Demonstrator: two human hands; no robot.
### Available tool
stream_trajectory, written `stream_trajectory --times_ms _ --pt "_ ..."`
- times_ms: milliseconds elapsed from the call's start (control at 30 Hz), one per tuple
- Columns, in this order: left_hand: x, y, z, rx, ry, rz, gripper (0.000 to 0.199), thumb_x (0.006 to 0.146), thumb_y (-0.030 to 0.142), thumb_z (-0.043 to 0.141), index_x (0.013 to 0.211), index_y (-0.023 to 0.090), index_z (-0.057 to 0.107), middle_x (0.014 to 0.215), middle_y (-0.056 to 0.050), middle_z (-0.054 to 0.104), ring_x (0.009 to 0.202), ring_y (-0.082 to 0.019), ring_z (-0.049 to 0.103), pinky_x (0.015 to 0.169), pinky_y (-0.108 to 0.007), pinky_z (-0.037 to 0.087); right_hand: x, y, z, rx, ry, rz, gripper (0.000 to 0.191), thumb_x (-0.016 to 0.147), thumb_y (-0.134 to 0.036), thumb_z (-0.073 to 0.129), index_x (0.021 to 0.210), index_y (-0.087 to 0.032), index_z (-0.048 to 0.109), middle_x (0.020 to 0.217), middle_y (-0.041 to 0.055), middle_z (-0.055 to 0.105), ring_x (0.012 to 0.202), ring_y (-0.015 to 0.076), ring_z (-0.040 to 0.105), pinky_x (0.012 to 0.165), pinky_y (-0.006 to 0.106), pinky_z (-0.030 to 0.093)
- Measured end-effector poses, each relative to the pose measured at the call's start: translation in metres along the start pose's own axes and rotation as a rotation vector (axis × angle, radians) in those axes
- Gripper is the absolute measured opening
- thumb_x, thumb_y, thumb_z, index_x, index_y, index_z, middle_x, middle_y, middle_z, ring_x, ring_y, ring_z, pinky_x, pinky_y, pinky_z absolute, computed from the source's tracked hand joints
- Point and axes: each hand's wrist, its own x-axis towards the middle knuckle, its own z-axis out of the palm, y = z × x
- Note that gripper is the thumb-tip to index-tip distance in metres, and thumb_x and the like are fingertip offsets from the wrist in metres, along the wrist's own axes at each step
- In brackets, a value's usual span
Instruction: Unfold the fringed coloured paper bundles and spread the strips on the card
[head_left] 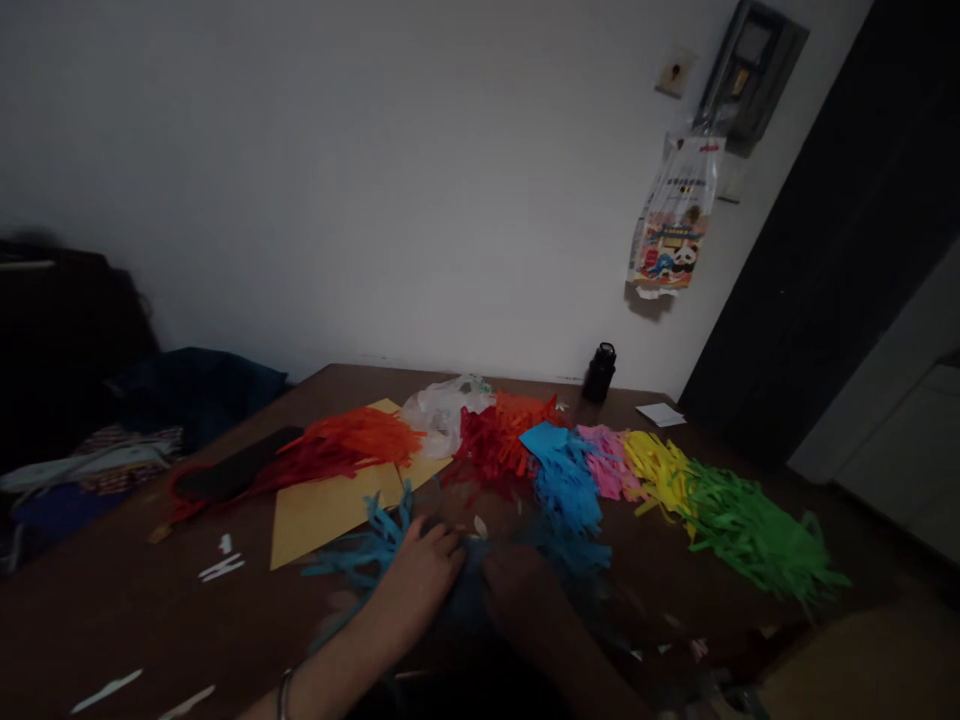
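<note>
A blue fringed paper [367, 545] lies spread at the near middle of the table, its thin strips fanning out on both sides of my hands. My left hand [429, 562], with a band on its wrist, has its fingers curled closed on the paper's middle. Close beside it, my right hand [517, 590] is also closed on the same paper; it is dark and smeared by motion. Just beyond lies another blue fringed bundle [566, 480]. The part of the paper between and under my hands is dim and partly hidden.
Fringed paper in orange [360, 440], dark red [487, 455], pink [606, 460], yellow [660, 470] and green [761, 535] lies across the table. Yellow sheets [330, 515], a clear plastic bag [442, 410], a black bottle [600, 372] and white scraps [221, 567] are around.
</note>
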Motion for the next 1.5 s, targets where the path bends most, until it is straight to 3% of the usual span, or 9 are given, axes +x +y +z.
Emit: stream_trajectory --times_ms 200,367,467,567,667,767,1167,1300,1500 --pt "-0.024 -0.015 0.009 -0.038 0.033 -0.023 0.025 0.085 0.004 0.054 0.092 0.021 0.070 0.098 -0.007 0.072 0.101 -0.028 0.062 0.101 -0.056 0.031 -0.003 0.004 0.000 -0.022 -0.062 -0.031 0.014 0.085 -0.008 0.062 0.073 -0.016 0.062 0.073 0.0052 0.063 0.071 0.0205 0.059 0.063 0.031 0.043" --pt "-0.050 -0.058 0.000 -0.297 0.070 -0.145 0.035 0.077 0.005 0.047 0.099 0.023 0.067 0.115 -0.007 0.069 0.110 -0.027 0.062 0.095 -0.043 0.045 -0.007 0.004 -0.003 -0.030 -0.080 -0.056 0.012 0.085 -0.007 0.062 0.075 -0.015 0.062 0.073 0.0056 0.062 0.070 0.0206 0.059 0.058 0.031 0.041" --pt "-0.059 -0.068 -0.015 -0.368 0.268 -0.235 0.031 0.079 0.017 0.048 0.108 0.021 0.060 0.124 -0.010 0.063 0.115 -0.028 0.059 0.098 -0.042 0.046 -0.007 0.001 -0.002 -0.040 -0.091 -0.058 0.011 0.083 -0.008 0.064 0.075 -0.015 0.063 0.073 0.0063 0.062 0.070 0.0220 0.059 0.057 0.033 0.042" --pt "-0.057 -0.042 -0.024 -0.235 0.459 -0.145 0.034 0.084 0.025 0.051 0.117 0.022 0.055 0.130 -0.012 0.058 0.120 -0.031 0.052 0.103 -0.047 0.040 -0.005 -0.002 -0.002 -0.054 -0.104 -0.061 0.010 0.084 -0.008 0.063 0.076 -0.014 0.064 0.072 0.0068 0.063 0.070 0.0225 0.059 0.060 0.034 0.044" --pt "-0.042 -0.003 -0.018 -0.114 0.305 0.084 0.028 0.086 0.019 0.051 0.112 0.025 0.060 0.120 -0.008 0.064 0.112 -0.028 0.056 0.097 -0.044 0.040 -0.004 -0.004 -0.004 -0.070 -0.117 -0.056 0.006 0.085 -0.011 0.064 0.080 -0.014 0.065 0.075 0.0073 0.064 0.072 0.0228 0.059 0.065 0.036 0.046" --pt "-0.021 0.016 0.000 0.014 0.100 0.090 0.018 0.086 0.013 0.055 0.096 0.021 0.067 0.100 -0.007 0.070 0.097 -0.026 0.061 0.085 -0.041 0.042 -0.006 -0.004 -0.006 -0.083 -0.135 -0.030 0.003 0.084 -0.012 0.065 0.081 -0.014 0.065 0.076 0.0074 0.064 0.072 0.0234 0.059 0.065 0.037 0.046" --pt "-0.027 -0.030 0.062 0.080 0.185 0.074 0.023 0.091 0.009 0.052 0.096 0.025 0.069 0.092 -0.003 0.070 0.088 -0.021 0.058 0.087 -0.039 0.032 -0.020 0.006 -0.006 0.017 -0.036 -0.003 0.006 0.087 -0.012 0.064 0.087 -0.017 0.064 0.086 0.0053 0.064 0.087 0.0216 0.057 0.092 0.041 0.041" --pt "-0.033 -0.030 0.058 0.018 0.194 0.047 0.026 0.093 0.012 0.048 0.098 0.025 0.070 0.101 -0.003 0.071 0.094 -0.022 0.059 0.089 -0.039 0.034 -0.017 0.011 -0.003 0.095 -0.152 0.064 0.009 0.087 -0.014 0.067 0.079 -0.019 0.066 0.082 0.0032 0.065 0.086 0.0202 0.060 0.088 0.038 0.042" --pt "-0.027 -0.015 0.018 -0.088 -0.034 -0.241 0.035 0.097 0.022 0.036 0.096 0.019 0.071 0.109 -0.012 0.070 0.106 -0.030 0.059 0.087 -0.046 0.039 -0.014 0.022 -0.006 0.068 -0.233 0.265 0.012 0.091 -0.012 0.058 0.091 -0.018 0.069 0.099 0.0095 0.068 0.097 0.0264 0.061 0.083 0.043 0.046"
